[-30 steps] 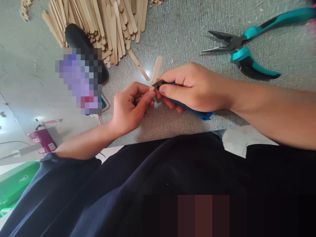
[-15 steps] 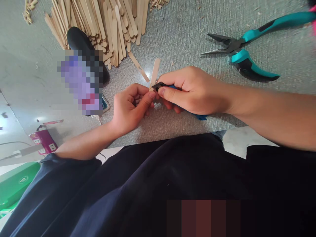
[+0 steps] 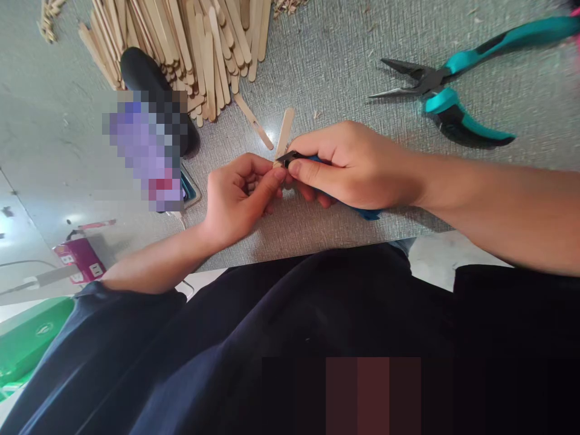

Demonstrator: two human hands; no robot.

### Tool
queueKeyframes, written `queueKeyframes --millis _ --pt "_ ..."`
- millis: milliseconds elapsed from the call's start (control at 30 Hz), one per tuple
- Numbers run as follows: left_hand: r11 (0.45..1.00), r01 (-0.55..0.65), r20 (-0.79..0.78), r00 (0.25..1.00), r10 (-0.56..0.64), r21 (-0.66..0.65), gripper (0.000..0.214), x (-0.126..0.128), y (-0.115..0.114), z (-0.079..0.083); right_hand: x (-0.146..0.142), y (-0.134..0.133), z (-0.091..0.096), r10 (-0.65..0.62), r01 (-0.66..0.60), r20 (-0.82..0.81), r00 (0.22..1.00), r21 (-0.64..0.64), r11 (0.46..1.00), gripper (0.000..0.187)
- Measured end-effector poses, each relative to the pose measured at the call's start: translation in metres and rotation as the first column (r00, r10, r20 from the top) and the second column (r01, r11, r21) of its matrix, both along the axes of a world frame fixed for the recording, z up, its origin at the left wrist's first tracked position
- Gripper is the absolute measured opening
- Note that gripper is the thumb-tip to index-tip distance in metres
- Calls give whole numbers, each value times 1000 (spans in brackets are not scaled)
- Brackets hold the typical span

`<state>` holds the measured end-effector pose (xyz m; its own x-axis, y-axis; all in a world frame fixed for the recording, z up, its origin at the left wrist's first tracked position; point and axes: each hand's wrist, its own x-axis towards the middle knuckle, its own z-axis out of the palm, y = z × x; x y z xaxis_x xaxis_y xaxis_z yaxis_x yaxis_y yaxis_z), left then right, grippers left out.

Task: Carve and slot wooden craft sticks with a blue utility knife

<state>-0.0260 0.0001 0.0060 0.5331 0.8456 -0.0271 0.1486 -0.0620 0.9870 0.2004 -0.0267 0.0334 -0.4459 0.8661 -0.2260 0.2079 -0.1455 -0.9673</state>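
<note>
My left hand [image 3: 242,193] pinches the lower end of a wooden craft stick [image 3: 285,130] between thumb and fingers. The stick points up and slightly right. My right hand [image 3: 353,166] is closed round a blue-handled utility knife [image 3: 369,213], its thumb close behind the dark metal tip. That tip lies against the stick just above my left thumb. Most of the handle is hidden by my right hand. Just beyond the hands, a second craft stick [image 3: 254,121] with a small cut-out lies on the grey table [image 3: 335,78].
A pile of craft sticks [image 3: 208,66] lies at the back left, beside a black cylindrical object [image 3: 154,78] and a pixelated phone [image 3: 190,187]. Teal-handled needle-nose pliers [image 3: 430,81] lie spread at the right. Wood shavings [image 3: 290,5] and a purple power strip [image 3: 81,260] are also there.
The hands, the stick and the knife have barely moved. The view has shifted very slightly, with the pile a little higher in it.
</note>
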Motion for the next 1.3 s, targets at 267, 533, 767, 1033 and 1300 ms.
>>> queueKeyframes --millis 267,533,767,1033,1300 --pt "999 -23 7 1000 23 -40 43 1 0 -2 -1 0 0 -55 55 1 998 -36 998 36" --pt "999 -37 27 999 39 -38 43 2 -1 -4 -4 1 1 -68 69 19 998 -56 996 39" --pt "999 -46 21 999 46 -2 41 1 1 -6 -5 0 5 -79 80 38 996 -41 996 41" --pt "999 -40 71 997 40 -5 40 0 1 -9 -4 -2 3 -99 99 7 995 -3 995 40" --pt "1000 4 86 996 -5 20 47 -2 6 -8 -1 -3 1 -62 62 5 998 3 998 43"
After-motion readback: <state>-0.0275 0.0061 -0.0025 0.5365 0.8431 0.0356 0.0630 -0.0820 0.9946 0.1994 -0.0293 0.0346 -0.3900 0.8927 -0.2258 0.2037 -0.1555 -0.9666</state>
